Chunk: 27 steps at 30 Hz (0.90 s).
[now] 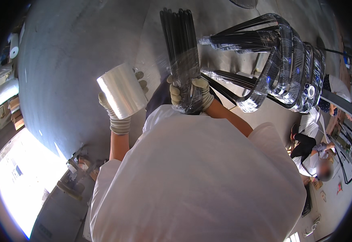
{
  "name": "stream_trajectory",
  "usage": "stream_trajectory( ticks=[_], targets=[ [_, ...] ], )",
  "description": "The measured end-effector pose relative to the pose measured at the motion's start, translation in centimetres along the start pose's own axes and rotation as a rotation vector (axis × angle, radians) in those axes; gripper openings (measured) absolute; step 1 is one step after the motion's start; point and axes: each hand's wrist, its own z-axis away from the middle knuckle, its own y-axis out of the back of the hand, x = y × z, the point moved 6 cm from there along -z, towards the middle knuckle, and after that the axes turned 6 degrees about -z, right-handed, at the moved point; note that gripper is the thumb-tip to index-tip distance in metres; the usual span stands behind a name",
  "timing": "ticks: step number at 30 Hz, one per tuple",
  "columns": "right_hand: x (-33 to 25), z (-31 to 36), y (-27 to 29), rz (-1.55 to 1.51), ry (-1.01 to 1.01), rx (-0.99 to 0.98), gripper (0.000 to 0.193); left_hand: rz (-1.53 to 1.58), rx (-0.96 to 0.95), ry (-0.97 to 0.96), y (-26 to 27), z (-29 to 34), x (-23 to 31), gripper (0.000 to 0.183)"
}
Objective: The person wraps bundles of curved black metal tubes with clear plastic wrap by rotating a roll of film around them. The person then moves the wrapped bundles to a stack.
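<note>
My left hand (118, 124), in a pale knitted glove, holds a wide roll of clear stretch film (121, 90), tilted. Its fingertips show past the roll's far right side. A bundle of black tubes (180, 40) stands in front of my body, its far ends pointing away from me. My right hand (203, 92), gloved the same way, is closed round the near end of this bundle, its fingers showing on the left side. Clear film covers the bundle's near half, and a thin stretch of film shows faintly at its left.
To the right of the bundle stand bent black tube frames (283, 64) wrapped in clear film. The grey floor (75, 52) spreads to the left. A person (311, 159) sits at the far right near a bench. Boxes (16, 111) lie at the left edge.
</note>
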Motion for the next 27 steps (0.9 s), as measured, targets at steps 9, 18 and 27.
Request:
stream_trajectory(
  ticks=[9, 18, 27],
  targets=[
    [0.1, 2.7, -0.8, 0.123, -0.021, 0.346, 0.057, 0.107, -0.081, -0.01, -0.6, 0.8, -1.0, 0.099],
    [-0.7, 4.4, -3.4, 0.316, -0.002, 0.467, 0.066, 0.208, -0.11, 0.011, 1.6, 1.0, -0.7, 0.099],
    [-3.4, 4.5, -1.0, 0.491, 0.152, 0.602, 0.051, 0.371, -0.155, -0.042, 6.2, 1.0, -2.3, 0.091]
  ],
)
